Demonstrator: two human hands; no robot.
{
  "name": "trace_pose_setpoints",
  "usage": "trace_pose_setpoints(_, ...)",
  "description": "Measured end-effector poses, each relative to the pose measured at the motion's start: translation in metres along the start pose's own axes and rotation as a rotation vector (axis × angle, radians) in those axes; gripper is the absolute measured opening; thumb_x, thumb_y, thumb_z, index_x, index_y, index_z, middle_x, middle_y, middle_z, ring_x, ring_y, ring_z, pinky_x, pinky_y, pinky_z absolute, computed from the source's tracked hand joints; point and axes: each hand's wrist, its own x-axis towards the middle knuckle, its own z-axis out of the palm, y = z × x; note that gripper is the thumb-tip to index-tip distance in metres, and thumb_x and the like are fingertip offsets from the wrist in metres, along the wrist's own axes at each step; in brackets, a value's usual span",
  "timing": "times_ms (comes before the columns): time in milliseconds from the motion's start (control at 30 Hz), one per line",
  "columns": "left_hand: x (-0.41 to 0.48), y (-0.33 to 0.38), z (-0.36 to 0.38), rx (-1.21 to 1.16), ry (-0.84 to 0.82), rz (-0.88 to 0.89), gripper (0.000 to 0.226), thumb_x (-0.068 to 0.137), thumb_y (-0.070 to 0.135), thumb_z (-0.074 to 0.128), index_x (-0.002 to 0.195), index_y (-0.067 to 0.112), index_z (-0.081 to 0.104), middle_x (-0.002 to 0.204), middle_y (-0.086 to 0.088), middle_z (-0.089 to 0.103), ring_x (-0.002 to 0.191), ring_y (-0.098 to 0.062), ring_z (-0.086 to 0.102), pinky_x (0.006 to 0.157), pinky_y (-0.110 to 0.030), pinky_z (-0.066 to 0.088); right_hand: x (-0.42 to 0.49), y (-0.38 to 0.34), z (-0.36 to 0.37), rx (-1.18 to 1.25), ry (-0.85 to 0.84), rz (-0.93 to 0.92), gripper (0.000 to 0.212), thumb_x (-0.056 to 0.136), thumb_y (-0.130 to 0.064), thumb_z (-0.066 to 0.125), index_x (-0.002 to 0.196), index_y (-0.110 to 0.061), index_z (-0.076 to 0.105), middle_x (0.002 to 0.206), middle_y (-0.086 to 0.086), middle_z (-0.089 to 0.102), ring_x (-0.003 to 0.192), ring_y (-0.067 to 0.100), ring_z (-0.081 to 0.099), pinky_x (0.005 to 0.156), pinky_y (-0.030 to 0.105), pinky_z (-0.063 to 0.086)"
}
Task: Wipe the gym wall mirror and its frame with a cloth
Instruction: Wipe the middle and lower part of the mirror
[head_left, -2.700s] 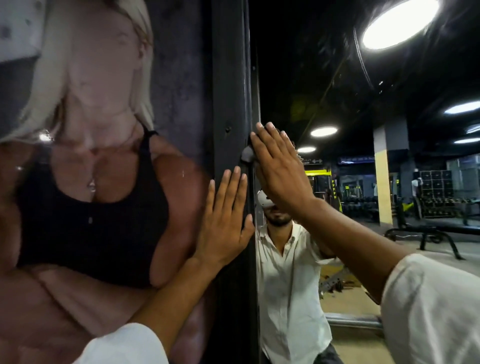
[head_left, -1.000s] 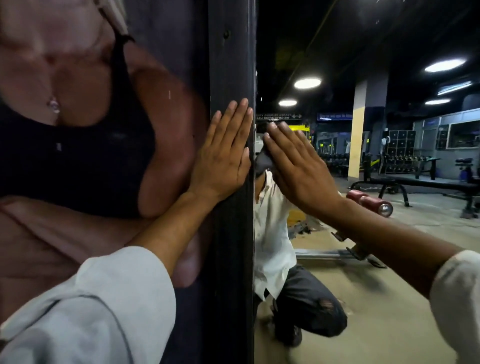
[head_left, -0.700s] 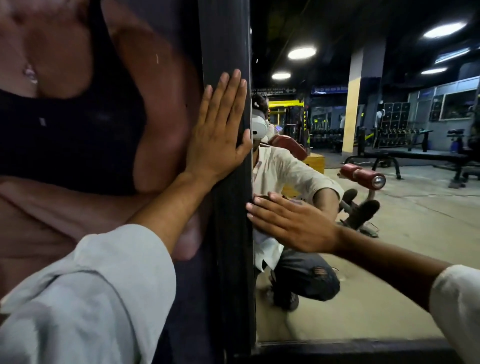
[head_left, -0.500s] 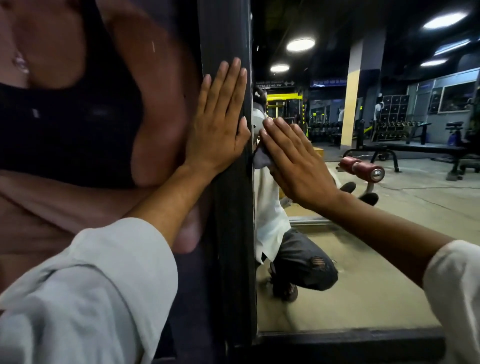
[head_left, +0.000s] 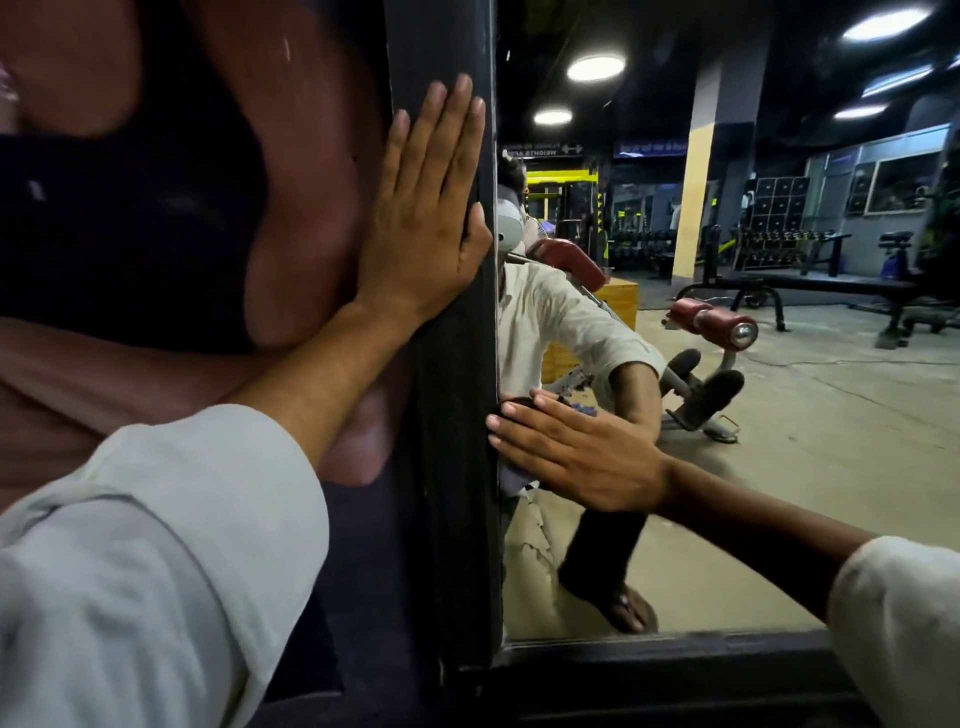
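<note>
under the flat right hand (head_left: 576, 457) the cloth (head_left: 511, 475) is lying against the mirror (head_left: 779, 467); the left hand (head_left: 426, 208) is resting flat on the frame (head_left: 457, 493).

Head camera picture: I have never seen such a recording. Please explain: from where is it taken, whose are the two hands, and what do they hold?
There is no machine here. A person wears a camera on the head, so you see their own two arms reaching forward. The left hand rests flat on the black frame and the edge of a large poster; it holds nothing. The right hand presses a cloth, mostly hidden under it, flat against the mirror, close to the frame. The crouching figure in the glass is the same person's reflection, with the gym behind.
</note>
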Motion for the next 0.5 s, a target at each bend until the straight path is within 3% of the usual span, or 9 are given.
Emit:
trace_pose_setpoints(100, -0.001, 0.000, -0.001, -0.002, 0.001, 0.007, 0.073, 0.100, 0.022, 0.044, 0.166, -0.001, 0.023, 0.175, -0.020, 0.021, 0.163, -0.035, 0.018, 0.133, -0.054, 0.014, 0.002, 0.010, -0.008, 0.005, 0.002, 0.014, 0.064, 0.111, -0.026, 0.038, 0.167, -0.004, 0.014, 0.175, 0.015, 0.007, 0.163, 0.032, 0.005, 0.131, 0.050, 0.012)
trace_pose_setpoints(167, 0.002, -0.003, -0.002, 0.015, 0.030, 0.028, 0.070, 0.099, 0.021, 0.047, 0.165, 0.000, 0.031, 0.172, -0.019, 0.030, 0.160, -0.035, 0.028, 0.130, -0.053, 0.023, 0.015, 0.041, -0.024, -0.013, 0.064, 0.076, 0.063, 0.111, -0.025, 0.035, 0.166, -0.004, 0.015, 0.175, 0.016, 0.008, 0.163, 0.032, 0.006, 0.131, 0.051, 0.013)
trace_pose_setpoints(233, 0.018, -0.009, -0.005, 0.039, 0.105, 0.046, 0.061, 0.095, 0.016, 0.054, 0.155, 0.003, 0.049, 0.159, -0.017, 0.050, 0.146, -0.035, 0.049, 0.120, -0.051, 0.035, 0.038, 0.088, -0.044, -0.011, 0.176, 0.237, 0.063, 0.110, -0.024, 0.039, 0.166, -0.004, 0.018, 0.175, 0.016, 0.010, 0.163, 0.031, 0.007, 0.132, 0.051, 0.011)
trace_pose_setpoints(300, 0.045, -0.018, -0.011, 0.061, 0.174, 0.024, 0.055, 0.094, 0.014, 0.058, 0.148, 0.005, 0.056, 0.149, -0.014, 0.058, 0.136, -0.034, 0.056, 0.115, -0.050, 0.037, 0.067, 0.135, -0.070, 0.033, 0.291, 0.445, 0.067, 0.110, -0.025, 0.048, 0.166, -0.005, 0.019, 0.175, 0.016, 0.009, 0.163, 0.028, 0.004, 0.133, 0.047, 0.006)
trace_pose_setpoints(400, 0.079, -0.029, -0.012, 0.087, 0.148, -0.035, 0.064, 0.104, 0.026, 0.045, 0.163, 0.003, 0.034, 0.170, -0.016, 0.034, 0.158, -0.034, 0.033, 0.130, -0.053, 0.023, 0.112, 0.180, -0.102, 0.071, 0.400, 0.600, 0.066, 0.112, -0.027, 0.049, 0.166, -0.005, 0.019, 0.175, 0.015, 0.009, 0.163, 0.025, 0.002, 0.133, 0.042, 0.002)
trace_pose_setpoints(500, 0.087, -0.031, 0.000, 0.087, 0.061, -0.024, 0.066, 0.111, 0.032, 0.027, 0.168, 0.002, 0.015, 0.177, -0.018, 0.013, 0.165, -0.032, 0.012, 0.134, -0.052, 0.012, 0.128, 0.216, -0.120, 0.006, 0.324, 0.393, 0.066, 0.111, -0.029, 0.048, 0.166, -0.006, 0.019, 0.175, 0.014, 0.011, 0.163, 0.024, 0.002, 0.133, 0.040, 0.002)
